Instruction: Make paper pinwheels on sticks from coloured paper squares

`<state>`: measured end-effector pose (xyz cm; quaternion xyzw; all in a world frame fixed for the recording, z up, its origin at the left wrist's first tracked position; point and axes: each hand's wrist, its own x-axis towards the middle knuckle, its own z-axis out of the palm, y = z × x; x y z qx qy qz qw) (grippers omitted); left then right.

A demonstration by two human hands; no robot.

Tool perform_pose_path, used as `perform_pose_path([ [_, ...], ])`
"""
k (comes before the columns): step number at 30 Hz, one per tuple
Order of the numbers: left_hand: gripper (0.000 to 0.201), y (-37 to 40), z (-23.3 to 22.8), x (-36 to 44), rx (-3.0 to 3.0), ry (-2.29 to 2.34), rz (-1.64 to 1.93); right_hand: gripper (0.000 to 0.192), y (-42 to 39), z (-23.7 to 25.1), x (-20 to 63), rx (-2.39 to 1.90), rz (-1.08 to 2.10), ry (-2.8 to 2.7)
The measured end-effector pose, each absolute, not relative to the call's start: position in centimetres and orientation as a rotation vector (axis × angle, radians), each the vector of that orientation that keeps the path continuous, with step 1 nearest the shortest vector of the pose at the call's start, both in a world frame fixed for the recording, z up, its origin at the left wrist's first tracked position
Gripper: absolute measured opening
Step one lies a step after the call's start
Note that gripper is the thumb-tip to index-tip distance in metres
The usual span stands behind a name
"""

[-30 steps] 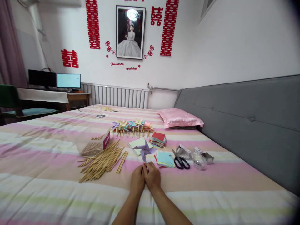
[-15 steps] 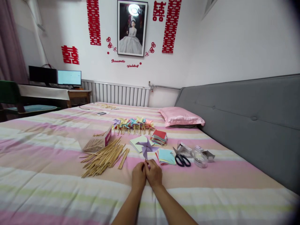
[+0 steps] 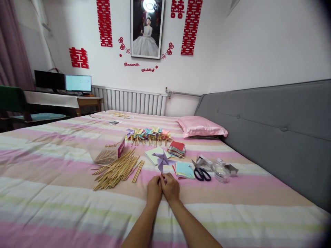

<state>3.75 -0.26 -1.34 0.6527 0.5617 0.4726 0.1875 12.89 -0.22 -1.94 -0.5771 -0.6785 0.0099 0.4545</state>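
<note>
Both hands meet low in the middle of the head view, closed together at the base of a purple paper pinwheel [image 3: 162,159]. My left hand [image 3: 154,188] and my right hand [image 3: 171,187] have their fingertips pinched side by side, and the pinwheel stands upright just above them. Most of its stick is hidden behind the fingers. Beyond the pinwheel lies a pale paper pad [image 3: 151,156]. A stack of light blue and other coloured paper squares [image 3: 185,170] is right of the right hand. Loose wooden sticks [image 3: 117,172] spread out to the left.
Black-handled scissors [image 3: 202,174] lie on the right, near a roll of clear tape [image 3: 221,174]. A clear box of sticks [image 3: 108,155] stands at left. Finished pinwheels [image 3: 148,135] sit in a row behind, near red-topped paper squares [image 3: 177,148] and a pink pillow [image 3: 203,126].
The view has tilted down slightly, so everything sits a little higher and further right at the back. Both hands keep their pinch at the pinwheel, with no clear movement of their own.
</note>
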Motion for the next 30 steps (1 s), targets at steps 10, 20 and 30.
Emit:
perform_pose_path([
  [10,0.022,-0.2,-1.6,3.9,1.872,1.576,1.314,0.025,-0.2,-2.0,13.0,-1.446,0.035,-1.662],
  [20,0.035,-0.1,-2.1,4.3,1.85,1.554,1.562,0.029,0.2,-2.4,13.3,-1.504,0.057,-1.594],
  [30,0.036,-1.2,-1.3,4.9,2.272,1.572,1.771,0.027,0.0,-2.5,13.7,-1.499,0.074,-1.635],
])
